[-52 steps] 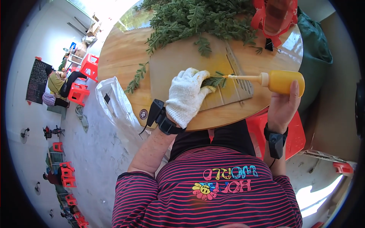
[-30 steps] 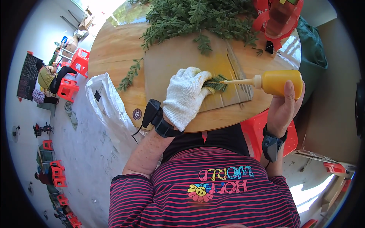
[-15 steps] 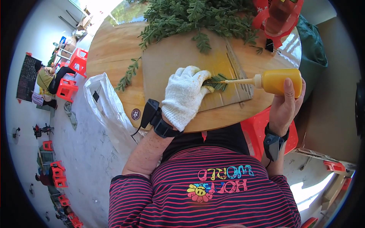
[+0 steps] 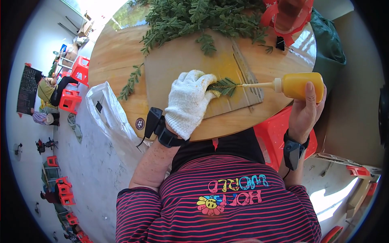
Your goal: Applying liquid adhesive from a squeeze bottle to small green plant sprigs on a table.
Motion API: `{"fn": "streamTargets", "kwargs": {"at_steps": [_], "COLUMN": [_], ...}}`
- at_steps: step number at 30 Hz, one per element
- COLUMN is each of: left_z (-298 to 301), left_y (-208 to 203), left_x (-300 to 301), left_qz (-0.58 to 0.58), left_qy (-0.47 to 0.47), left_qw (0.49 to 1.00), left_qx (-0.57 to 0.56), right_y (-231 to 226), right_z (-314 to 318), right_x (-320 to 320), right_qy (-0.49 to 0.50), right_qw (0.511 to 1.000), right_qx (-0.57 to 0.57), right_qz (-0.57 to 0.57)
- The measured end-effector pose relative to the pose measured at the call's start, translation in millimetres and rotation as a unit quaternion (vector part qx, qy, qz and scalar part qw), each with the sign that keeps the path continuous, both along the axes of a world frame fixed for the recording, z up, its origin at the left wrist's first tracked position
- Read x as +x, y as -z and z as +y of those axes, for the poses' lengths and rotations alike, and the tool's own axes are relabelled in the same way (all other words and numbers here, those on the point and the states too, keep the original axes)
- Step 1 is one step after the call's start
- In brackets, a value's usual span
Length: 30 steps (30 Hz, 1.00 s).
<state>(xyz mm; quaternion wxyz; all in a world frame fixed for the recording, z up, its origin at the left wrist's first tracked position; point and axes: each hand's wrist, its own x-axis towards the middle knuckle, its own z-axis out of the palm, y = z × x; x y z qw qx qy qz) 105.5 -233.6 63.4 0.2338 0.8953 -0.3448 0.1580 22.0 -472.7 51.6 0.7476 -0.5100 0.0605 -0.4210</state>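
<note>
My left hand (image 4: 188,99), in a white knitted glove with yellowish stains at the fingertips, is closed on a small green fir sprig (image 4: 225,86). The sprig points right, above a flat cardboard sheet (image 4: 170,65) dusted with yellow. In my bare right hand (image 4: 306,113) is a yellow squeeze bottle (image 4: 302,85), lying on its side with its long thin nozzle (image 4: 259,85) aimed left. The nozzle's tip is at the sprig's right end; whether they touch I cannot tell.
A heap of fir branches (image 4: 190,20) covers the round wooden table's (image 4: 117,52) far side. One loose sprig (image 4: 130,83) lies left of the cardboard. Also near: a white bag (image 4: 109,107), a red ribboned container (image 4: 289,18), a black clip (image 4: 280,43) and a red stool (image 4: 273,133).
The sprig and my gloved hand have shifted left, away from the bottle. The nozzle's tip, earlier over the sprig's needles, is now at its right end.
</note>
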Motion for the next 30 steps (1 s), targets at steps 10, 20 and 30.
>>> {"fn": "streamTargets", "kwargs": {"at_steps": [10, 20, 30], "left_z": [-1, 1, 31], "left_y": [0, 0, -7], "left_x": [1, 0, -6], "left_qz": [0.004, -0.027, -0.099], "left_qy": [-0.004, -0.006, -0.043], "left_qw": [1.000, 1.000, 0.993], "left_qx": [0.004, 0.002, 0.047], "right_y": [10, 23, 26], "right_z": [-19, -41, -28], "right_x": [-9, -15, -6], "right_qy": [0.012, 0.048, -0.029], "right_qw": [1.000, 0.999, 0.994], "right_qx": [0.022, 0.023, 0.100], "right_qz": [-0.002, 0.003, -0.044]}}
